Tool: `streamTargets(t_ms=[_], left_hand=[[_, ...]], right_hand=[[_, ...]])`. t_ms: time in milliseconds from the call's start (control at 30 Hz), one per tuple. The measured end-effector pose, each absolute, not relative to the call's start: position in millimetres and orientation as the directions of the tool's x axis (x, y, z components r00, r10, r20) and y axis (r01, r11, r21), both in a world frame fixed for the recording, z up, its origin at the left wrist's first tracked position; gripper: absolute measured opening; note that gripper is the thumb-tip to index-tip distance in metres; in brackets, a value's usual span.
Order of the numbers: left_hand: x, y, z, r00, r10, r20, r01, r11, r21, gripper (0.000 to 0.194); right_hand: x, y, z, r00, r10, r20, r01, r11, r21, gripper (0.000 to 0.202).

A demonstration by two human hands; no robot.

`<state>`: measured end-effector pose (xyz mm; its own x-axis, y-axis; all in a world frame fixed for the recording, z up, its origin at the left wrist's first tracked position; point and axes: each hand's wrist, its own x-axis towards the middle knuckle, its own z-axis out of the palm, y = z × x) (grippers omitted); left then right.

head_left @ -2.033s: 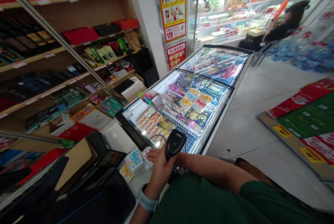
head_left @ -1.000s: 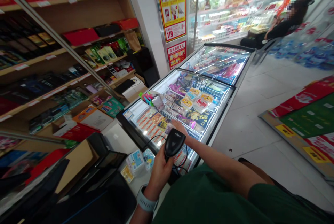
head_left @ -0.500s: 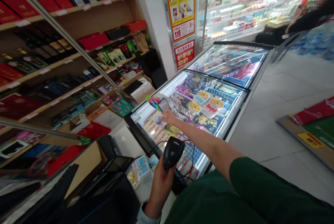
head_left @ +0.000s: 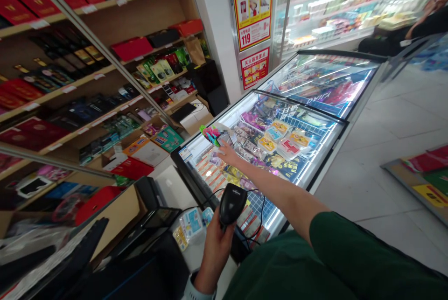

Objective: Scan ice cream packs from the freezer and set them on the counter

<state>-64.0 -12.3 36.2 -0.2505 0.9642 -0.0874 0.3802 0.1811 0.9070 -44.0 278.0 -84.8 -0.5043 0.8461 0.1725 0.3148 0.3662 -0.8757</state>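
Note:
My left hand (head_left: 217, 248), with a light watch band at the wrist, is closed around the handle of a black barcode scanner (head_left: 233, 204). A cable runs from the scanner over the freezer edge. Stretched out over the glass-topped freezer (head_left: 261, 204), my right hand (head_left: 229, 154) has its fingers at the lower corner of a colourful packet (head_left: 212, 136) in pink, green and blue. It appears to grip that packet, though the fingertips are small and partly hidden. Small blue-and-white packs (head_left: 192, 223) and a yellow pack (head_left: 180, 238) lie on the counter beside my left hand.
Shelves of boxes and bottles (head_left: 80, 64) line the left. An open cardboard box (head_left: 121, 220) and dark equipment (head_left: 150, 253) stand at the lower left. Behind the freezer are a wall poster (head_left: 252, 6) and a lit display fridge (head_left: 329, 15). A person (head_left: 429, 22) is at the far right.
The view has shifted slightly, so the surroundings sit a little further right. Both hands keep nearly the same pose, with the scanner and packet in the same places relative to them.

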Motion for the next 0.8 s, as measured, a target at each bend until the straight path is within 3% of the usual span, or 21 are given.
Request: streamTargets(t_ms=[200,433,800], left_hand=[[-58.3,-8.7,35.2,-0.222,0.969,-0.113,0.35,0.187,0.918,0.05],[-53.6,-5.8,36.1,-0.186,0.979,-0.084,0.344,0.145,0.928,0.054],[-47.0,-7.7,34.9,-0.117,0.992,-0.042,0.419,0.088,0.904,0.04]], right_hand=[[-10.7,261.0,-78.5,-0.417,0.897,0.144,0.297,0.284,-0.912,0.019],[52.6,228.3,-72.8,-0.32,0.947,0.025,0.224,0.101,-0.969,0.035],[142.5,158.0,-77.3,-0.195,0.965,-0.176,0.026,-0.175,-0.984,0.028]])
